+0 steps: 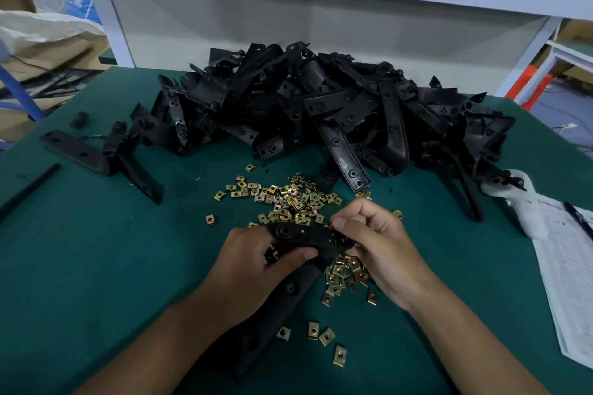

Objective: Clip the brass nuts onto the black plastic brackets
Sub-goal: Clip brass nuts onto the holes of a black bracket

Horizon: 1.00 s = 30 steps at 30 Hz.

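The left hand [256, 261] is gripping a black bracket [308, 236] near its bend, thumb curled over the top and fingers wrapped beneath, while the right hand [373, 242] is pinching the bracket's far end with curled fingertips. The two hands are sitting close together, both clamped on the same bracket, just above the green mat [96, 266]. The bracket's long leg is running down toward the camera, passing under the left wrist (two screw bosses are showing along it). Whether a nut is already caught between the right fingertips I cannot tell, as the fingers are covering that spot.

Loose brass nuts [288, 199] are lying scattered on the mat just beyond the hands, and more nuts are heaping up directly below the right palm, with a few strays lying nearer the camera. Behind them a big pile of brackets [321, 106] is sprawling across the back of the mat. Two brackets [106, 154] are lying apart at the left, beside a thin black strip [29, 189]. At the right edge a printed sheet [564, 272] is resting on the mat, with a white rag [526, 202] touching its upper end.
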Each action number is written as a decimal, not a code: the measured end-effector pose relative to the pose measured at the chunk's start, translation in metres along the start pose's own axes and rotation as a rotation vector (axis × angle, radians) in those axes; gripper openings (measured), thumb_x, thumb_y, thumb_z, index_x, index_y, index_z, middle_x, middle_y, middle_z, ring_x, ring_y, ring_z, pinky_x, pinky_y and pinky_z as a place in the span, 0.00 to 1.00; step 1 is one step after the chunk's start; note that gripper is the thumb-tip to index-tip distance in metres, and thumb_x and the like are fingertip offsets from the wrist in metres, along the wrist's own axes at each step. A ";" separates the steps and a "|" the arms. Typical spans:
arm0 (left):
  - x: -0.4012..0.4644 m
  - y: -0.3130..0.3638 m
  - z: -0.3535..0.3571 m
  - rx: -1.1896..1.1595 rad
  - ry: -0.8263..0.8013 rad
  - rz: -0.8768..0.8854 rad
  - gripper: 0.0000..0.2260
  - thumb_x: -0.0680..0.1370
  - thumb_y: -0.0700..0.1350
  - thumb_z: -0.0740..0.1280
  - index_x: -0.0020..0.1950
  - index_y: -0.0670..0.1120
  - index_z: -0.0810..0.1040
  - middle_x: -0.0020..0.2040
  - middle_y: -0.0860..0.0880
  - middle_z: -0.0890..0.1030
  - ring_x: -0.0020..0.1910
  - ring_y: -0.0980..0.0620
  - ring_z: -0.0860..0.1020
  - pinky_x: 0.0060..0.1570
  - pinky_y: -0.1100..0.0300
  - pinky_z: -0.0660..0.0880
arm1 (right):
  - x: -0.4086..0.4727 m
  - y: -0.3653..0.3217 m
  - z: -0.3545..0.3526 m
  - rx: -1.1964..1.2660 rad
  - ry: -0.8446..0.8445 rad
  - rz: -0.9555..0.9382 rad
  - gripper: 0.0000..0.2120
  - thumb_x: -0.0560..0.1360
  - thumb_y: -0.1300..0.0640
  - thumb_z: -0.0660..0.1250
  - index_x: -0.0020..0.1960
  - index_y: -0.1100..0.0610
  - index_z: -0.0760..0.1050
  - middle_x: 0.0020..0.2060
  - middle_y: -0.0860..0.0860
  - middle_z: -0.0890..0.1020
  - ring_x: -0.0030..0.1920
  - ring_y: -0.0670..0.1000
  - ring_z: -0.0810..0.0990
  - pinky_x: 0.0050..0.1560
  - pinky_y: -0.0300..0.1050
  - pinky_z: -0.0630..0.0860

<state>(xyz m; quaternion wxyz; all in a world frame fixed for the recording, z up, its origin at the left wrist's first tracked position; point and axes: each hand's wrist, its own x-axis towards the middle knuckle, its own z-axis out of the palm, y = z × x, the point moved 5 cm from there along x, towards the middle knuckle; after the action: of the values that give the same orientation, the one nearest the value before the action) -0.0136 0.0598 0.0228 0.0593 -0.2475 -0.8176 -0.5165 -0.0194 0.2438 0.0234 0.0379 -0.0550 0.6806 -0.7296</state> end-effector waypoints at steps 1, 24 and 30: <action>0.000 -0.001 -0.001 0.002 0.008 -0.003 0.08 0.77 0.54 0.72 0.55 0.64 0.83 0.41 0.72 0.82 0.40 0.73 0.79 0.36 0.80 0.68 | 0.000 0.000 0.001 0.011 -0.008 -0.003 0.05 0.72 0.51 0.72 0.38 0.49 0.81 0.33 0.48 0.78 0.32 0.44 0.70 0.34 0.36 0.67; 0.000 0.003 0.001 0.014 -0.019 0.041 0.10 0.77 0.61 0.67 0.56 0.76 0.78 0.48 0.70 0.83 0.44 0.67 0.82 0.38 0.75 0.73 | -0.001 0.000 -0.001 -0.027 0.017 -0.016 0.05 0.69 0.47 0.74 0.39 0.47 0.81 0.31 0.45 0.79 0.37 0.49 0.75 0.42 0.48 0.71; 0.000 0.001 0.000 0.007 -0.005 0.034 0.09 0.77 0.60 0.68 0.54 0.75 0.78 0.47 0.70 0.83 0.45 0.68 0.82 0.38 0.75 0.73 | 0.000 0.000 -0.001 -0.051 0.005 -0.018 0.05 0.70 0.47 0.74 0.39 0.47 0.81 0.31 0.43 0.79 0.38 0.48 0.77 0.43 0.46 0.72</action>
<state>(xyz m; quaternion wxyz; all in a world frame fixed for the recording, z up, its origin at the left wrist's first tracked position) -0.0134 0.0602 0.0236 0.0667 -0.2622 -0.8152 -0.5121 -0.0192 0.2448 0.0230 0.0283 -0.0603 0.6985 -0.7125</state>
